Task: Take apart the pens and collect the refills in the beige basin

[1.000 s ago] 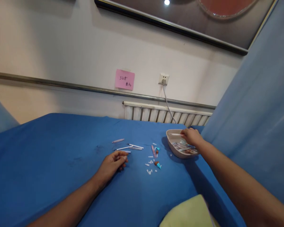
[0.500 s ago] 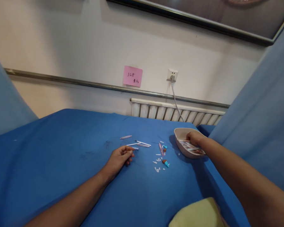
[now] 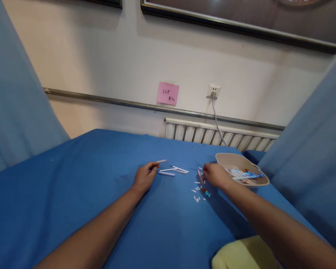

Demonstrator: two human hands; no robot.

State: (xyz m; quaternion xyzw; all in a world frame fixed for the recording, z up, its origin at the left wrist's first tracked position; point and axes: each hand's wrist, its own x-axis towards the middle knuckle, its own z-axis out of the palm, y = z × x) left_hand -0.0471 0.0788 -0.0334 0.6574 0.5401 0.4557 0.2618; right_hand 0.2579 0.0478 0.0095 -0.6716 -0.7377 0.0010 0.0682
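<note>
My left hand (image 3: 144,176) rests on the blue sheet (image 3: 72,194), fingers loosely curled and reaching toward several thin white pen parts (image 3: 175,170) lying just to its right; nothing is held in it. My right hand (image 3: 214,175) hovers over a scatter of small white bits and coloured caps (image 3: 199,191), fingers bent down at a pinkish piece (image 3: 199,175); whether it grips anything is hidden. A beige oval tray (image 3: 235,160) with several pens stands just right of that hand.
A wall with a pink sticky note (image 3: 168,93), a socket with a cable (image 3: 213,91) and a radiator (image 3: 212,135) lies beyond the bed. Blue curtains hang at the left (image 3: 14,93) and right (image 3: 310,149). A yellow-green cushion (image 3: 240,254) sits at the near edge.
My right hand left the tray and moved left to the scattered small parts. My left hand shifted slightly forward toward the white pen parts. The view has panned left.
</note>
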